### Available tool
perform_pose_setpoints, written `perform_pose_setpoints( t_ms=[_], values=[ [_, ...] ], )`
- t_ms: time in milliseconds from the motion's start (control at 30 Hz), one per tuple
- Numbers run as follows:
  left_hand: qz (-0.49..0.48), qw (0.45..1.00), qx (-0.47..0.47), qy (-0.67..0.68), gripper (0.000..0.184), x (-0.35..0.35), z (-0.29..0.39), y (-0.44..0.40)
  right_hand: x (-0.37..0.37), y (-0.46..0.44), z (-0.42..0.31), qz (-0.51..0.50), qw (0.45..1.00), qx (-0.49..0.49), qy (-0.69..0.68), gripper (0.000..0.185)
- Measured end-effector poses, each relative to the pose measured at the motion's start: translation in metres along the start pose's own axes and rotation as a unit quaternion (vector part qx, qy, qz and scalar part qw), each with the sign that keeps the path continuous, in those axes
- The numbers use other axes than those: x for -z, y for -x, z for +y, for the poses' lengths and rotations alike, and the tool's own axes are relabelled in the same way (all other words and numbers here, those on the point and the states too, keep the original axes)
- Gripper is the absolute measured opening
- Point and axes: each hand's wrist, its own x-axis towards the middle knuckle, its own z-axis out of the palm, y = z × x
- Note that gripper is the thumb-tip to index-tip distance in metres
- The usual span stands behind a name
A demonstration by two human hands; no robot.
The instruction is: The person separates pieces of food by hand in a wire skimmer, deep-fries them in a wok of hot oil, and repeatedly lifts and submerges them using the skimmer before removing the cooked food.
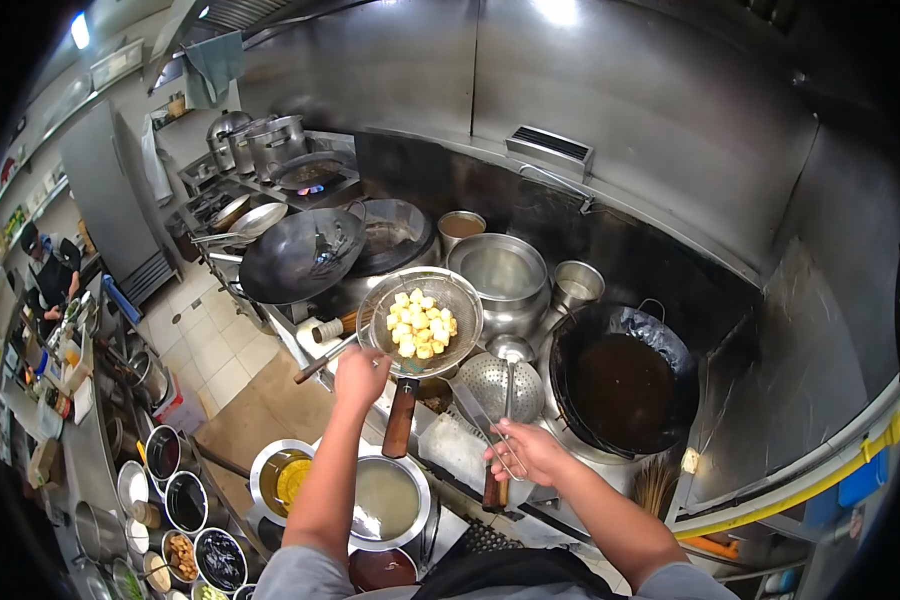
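A round mesh strainer (375,310) with a wooden handle carries a heap of pale golden cubes (422,325). My left hand (360,378) is closed at the strainer's lower left rim; whatever its fingers hold, if anything, is hidden. To the right, my right hand (532,452) grips thin metal tongs (475,408), their arms pointing up and left. Just beyond them lie a perforated skimmer (525,390) and a ladle (510,348). Near my right hand, a dark wok (682,360) contains brown liquid.
An empty wok (270,262) tilts on the range at left. Steel pots (515,295) line the back. Below my arms are a bowl of cloudy liquid (425,490) and a bowl with yellow contents (262,478). Sauce containers (220,530) crowd the lower left. A person (55,265) stands far left.
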Motion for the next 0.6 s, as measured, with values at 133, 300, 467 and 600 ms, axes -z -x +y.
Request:
perform_pose_setpoints(
  t_ms=[133, 300, 467, 600],
  values=[
    [-0.035, 0.994, -0.035, -0.096, 0.031, -0.021, 0.021, -0.032, 0.019, 0.025, 0.008, 0.038, 0.999, 0.017, 0.009, 0.045],
    [-0.051, 0.986, -0.013, -0.156, 0.042, -0.048, 0.021, -0.043, 0.052, 0.055, 0.033, 0.067, 0.997, 0.028, -0.011, 0.041],
    [-0.074, 0.984, -0.001, -0.164, 0.045, -0.064, 0.012, -0.046, 0.070, 0.066, 0.058, 0.082, 0.996, 0.019, -0.025, 0.038],
    [-0.045, 0.991, 0.007, -0.125, 0.051, -0.056, 0.014, -0.037, 0.090, 0.065, 0.094, 0.076, 0.996, -0.012, -0.048, 0.037]
  ],
)
